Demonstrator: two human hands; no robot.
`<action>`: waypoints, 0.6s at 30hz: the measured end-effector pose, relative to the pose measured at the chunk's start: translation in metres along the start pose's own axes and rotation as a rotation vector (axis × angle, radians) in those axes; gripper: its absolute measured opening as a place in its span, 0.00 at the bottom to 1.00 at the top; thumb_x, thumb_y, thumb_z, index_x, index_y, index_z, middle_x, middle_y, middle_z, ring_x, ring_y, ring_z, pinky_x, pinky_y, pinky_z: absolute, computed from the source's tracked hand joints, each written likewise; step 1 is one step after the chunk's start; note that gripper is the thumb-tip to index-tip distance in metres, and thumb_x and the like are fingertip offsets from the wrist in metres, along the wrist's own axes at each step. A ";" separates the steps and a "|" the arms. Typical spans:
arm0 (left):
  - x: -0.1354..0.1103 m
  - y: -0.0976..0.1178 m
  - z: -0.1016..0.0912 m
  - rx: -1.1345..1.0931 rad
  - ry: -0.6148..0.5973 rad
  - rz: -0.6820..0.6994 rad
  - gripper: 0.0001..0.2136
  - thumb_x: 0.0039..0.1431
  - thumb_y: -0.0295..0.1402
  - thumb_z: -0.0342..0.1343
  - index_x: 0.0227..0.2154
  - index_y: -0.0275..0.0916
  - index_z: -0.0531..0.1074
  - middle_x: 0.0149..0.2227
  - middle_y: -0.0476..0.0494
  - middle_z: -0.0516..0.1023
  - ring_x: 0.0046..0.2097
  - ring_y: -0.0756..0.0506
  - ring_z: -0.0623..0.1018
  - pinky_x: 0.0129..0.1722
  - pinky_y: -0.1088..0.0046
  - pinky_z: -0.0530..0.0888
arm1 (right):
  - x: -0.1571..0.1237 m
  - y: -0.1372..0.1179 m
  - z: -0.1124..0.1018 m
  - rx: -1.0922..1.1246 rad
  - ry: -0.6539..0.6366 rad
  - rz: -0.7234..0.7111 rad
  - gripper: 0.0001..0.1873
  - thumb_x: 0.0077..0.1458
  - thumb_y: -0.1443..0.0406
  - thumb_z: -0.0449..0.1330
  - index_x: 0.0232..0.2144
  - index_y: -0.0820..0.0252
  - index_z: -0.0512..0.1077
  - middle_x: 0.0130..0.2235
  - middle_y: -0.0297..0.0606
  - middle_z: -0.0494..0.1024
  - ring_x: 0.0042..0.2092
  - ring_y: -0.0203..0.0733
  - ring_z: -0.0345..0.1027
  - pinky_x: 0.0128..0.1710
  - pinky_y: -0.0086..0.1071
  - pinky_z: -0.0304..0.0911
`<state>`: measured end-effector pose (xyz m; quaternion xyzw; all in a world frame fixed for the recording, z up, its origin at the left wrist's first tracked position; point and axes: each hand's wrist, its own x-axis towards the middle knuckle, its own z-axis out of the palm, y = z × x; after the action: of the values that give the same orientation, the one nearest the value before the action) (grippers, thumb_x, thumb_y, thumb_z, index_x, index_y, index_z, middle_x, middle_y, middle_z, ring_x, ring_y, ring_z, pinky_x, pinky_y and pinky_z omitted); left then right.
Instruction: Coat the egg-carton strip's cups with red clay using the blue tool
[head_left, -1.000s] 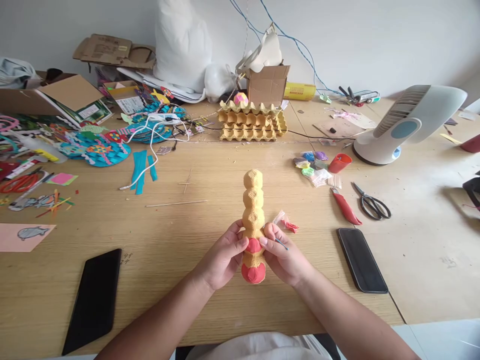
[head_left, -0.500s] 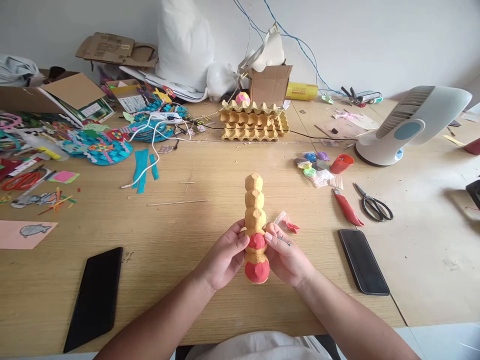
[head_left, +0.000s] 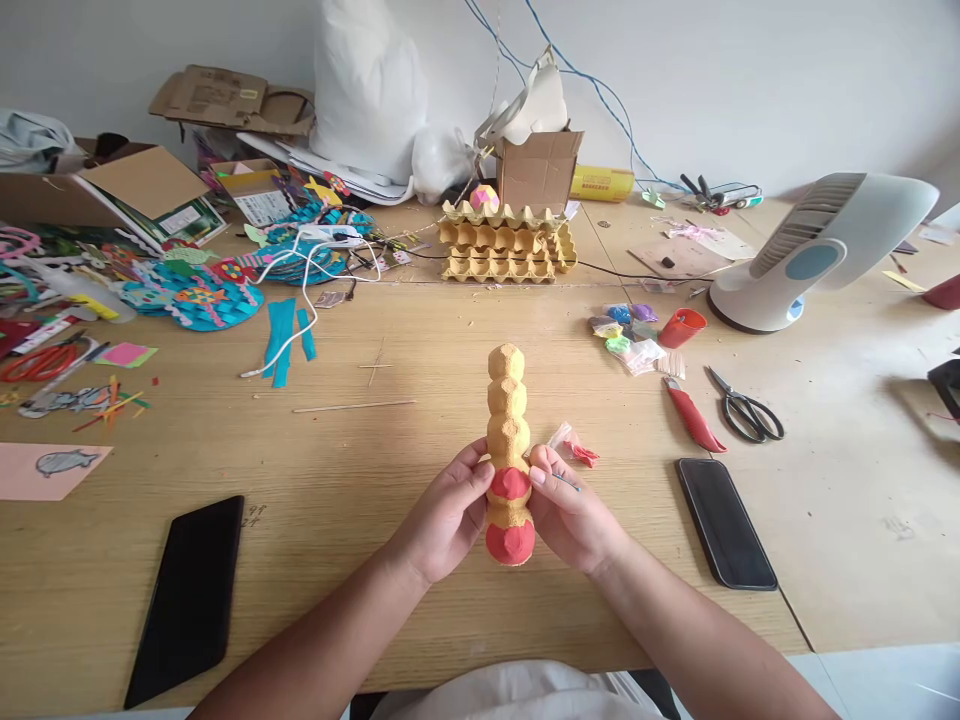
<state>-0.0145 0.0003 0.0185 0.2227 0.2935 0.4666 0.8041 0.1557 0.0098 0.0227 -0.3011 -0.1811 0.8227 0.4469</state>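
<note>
Two bumps wear red clay (head_left: 511,484), others bare
We clasp the egg-carton strip (head_left: 508,415) with left hand (head_left: 448,512) and right hand (head_left: 574,518) near the table's (head_left: 360,600) front edge; the right also pinches a thin stick (head_left: 565,481).

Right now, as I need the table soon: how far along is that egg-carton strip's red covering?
Done: two near bumps of the egg-carton strip carry red patches. In hand: left hand and right hand grip it there, the right pinching a thin tool. Left: the bumps beyond are bare yellow.

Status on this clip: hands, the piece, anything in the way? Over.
Left hand, right hand both clamped on egg-carton strip. Right also pinches thin stick. Red scrap beside, not blocking.
</note>
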 end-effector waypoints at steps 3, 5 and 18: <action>-0.002 0.001 0.001 0.016 -0.018 -0.002 0.17 0.65 0.40 0.60 0.54 0.42 0.72 0.49 0.40 0.81 0.44 0.45 0.79 0.43 0.71 0.74 | 0.000 0.001 0.000 -0.030 0.006 -0.002 0.26 0.47 0.59 0.76 0.27 0.56 0.60 0.29 0.27 0.67 0.32 0.36 0.60 0.35 0.29 0.55; -0.002 0.000 0.002 0.036 0.001 -0.004 0.16 0.63 0.38 0.62 0.52 0.42 0.73 0.48 0.41 0.81 0.44 0.45 0.79 0.42 0.72 0.73 | -0.001 0.002 0.000 -0.072 0.015 -0.012 0.27 0.46 0.60 0.77 0.27 0.56 0.59 0.29 0.27 0.67 0.33 0.36 0.60 0.36 0.29 0.55; -0.002 -0.001 0.004 0.000 0.069 -0.040 0.15 0.61 0.31 0.64 0.50 0.44 0.74 0.44 0.45 0.81 0.43 0.47 0.79 0.43 0.73 0.73 | -0.002 0.005 0.001 -0.045 0.040 0.019 0.26 0.45 0.63 0.77 0.26 0.56 0.59 0.29 0.27 0.66 0.32 0.35 0.59 0.35 0.29 0.54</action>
<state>-0.0121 -0.0017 0.0212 0.2006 0.3257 0.4576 0.8027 0.1530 0.0056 0.0214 -0.3294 -0.1877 0.8164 0.4357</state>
